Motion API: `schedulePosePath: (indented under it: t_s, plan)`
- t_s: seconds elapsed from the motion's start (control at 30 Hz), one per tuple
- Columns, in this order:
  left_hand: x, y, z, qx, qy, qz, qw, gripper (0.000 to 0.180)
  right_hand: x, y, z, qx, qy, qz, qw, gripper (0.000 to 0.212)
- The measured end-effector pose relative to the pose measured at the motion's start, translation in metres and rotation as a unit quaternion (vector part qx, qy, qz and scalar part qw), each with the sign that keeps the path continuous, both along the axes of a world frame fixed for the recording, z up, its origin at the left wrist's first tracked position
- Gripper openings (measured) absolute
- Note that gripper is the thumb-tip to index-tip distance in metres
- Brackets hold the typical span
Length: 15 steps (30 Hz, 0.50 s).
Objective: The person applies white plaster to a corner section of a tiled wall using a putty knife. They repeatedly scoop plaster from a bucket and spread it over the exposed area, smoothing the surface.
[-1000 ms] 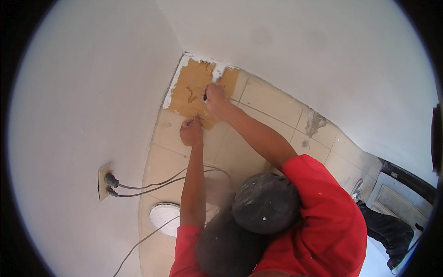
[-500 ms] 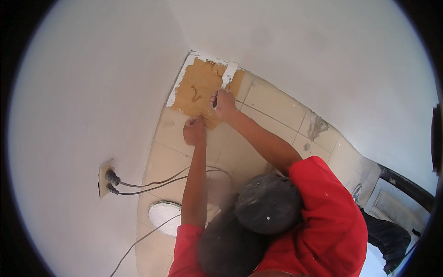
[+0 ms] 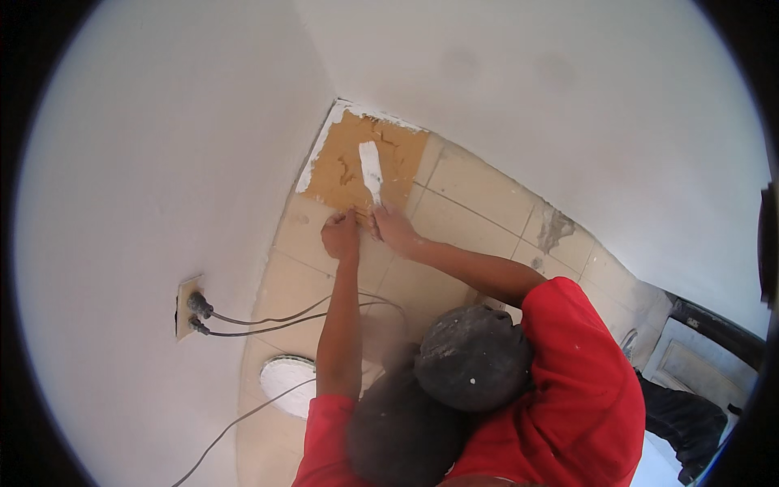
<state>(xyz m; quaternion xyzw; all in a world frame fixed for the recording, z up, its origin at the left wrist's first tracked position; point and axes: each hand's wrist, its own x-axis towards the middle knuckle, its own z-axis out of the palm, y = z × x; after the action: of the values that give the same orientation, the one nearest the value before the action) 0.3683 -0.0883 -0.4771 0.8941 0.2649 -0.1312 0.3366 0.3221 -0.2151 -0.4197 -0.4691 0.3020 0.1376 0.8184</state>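
Observation:
A brown sheet [image 3: 389, 166], like paper or thin cardboard with torn patches, lies on the tiled floor in the wall corner. White putty smears run along its two wall-side edges. My right hand [image 3: 395, 230] is wrapped round the handle of a putty knife [image 3: 370, 162]. Its white-coated blade points away from me over the sheet; I cannot tell whether it touches. My left hand [image 3: 341, 235] is closed in a pinch at the sheet's near edge, close beside my right hand.
A round container of white material [image 3: 288, 385] stands by the left wall. Black cables [image 3: 268, 329] run from a wall socket [image 3: 188, 304] across the floor. My bent, dark-clad knees [image 3: 475, 357] are close below. A person's dark-clad leg [image 3: 682, 418] shows at lower right.
The putty knife and my right hand have come back from the far wall edge toward me and slightly left. My left hand stays at the sheet's near edge.

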Motion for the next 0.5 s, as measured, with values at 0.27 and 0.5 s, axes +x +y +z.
schedulePosePath:
  t_s: [0.27,0.5]
  plan:
    - [-0.004,0.028,-0.031,-0.1,-0.054,-0.021,0.993,0.042,-0.057,-0.041,0.001,-0.064,0.001,0.015,0.998,0.02]
    - [-0.034,0.024,-0.02,-0.185,-0.095,-0.064,0.976,0.03,-0.089,-0.056,0.01,-0.189,-0.039,0.068,0.979,0.024]
